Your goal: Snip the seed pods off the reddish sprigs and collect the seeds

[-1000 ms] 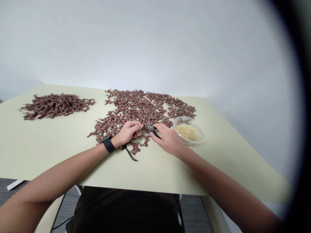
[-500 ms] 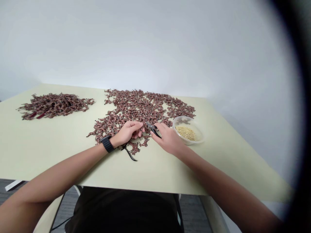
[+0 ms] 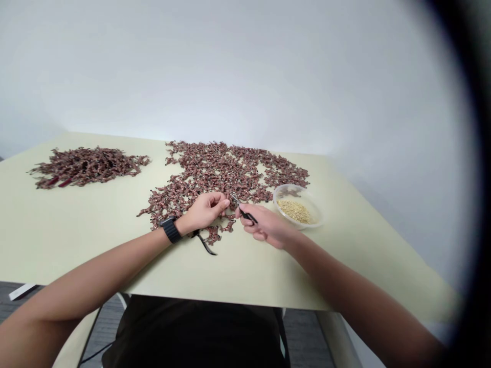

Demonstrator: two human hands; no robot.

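Note:
My left hand [image 3: 209, 209], with a black watch [image 3: 171, 230] on its wrist, is closed in a pinch over the near part of a spread of small brown pieces [image 3: 218, 168]. What it pinches is too small to make out. My right hand [image 3: 264, 222] is wrapped round black-handled pliers [image 3: 247, 214]. The pliers' metal tips point up and left, right beside my left fingertips. Just right of my right hand is a clear round bowl [image 3: 319, 224] holding small gold-coloured bits [image 3: 295, 211].
A second heap of brown pieces [image 3: 90, 166], with two dark red strips at its front, lies at the table's left. A black curved tool handle [image 3: 207, 245] sticks out below my left wrist. The pale table [image 3: 238, 276] meets a white wall.
My right hand has turned over and moved slightly down and right, and its grip on the pliers has changed. My left fingers have shifted a little, with the thumb slightly lower.

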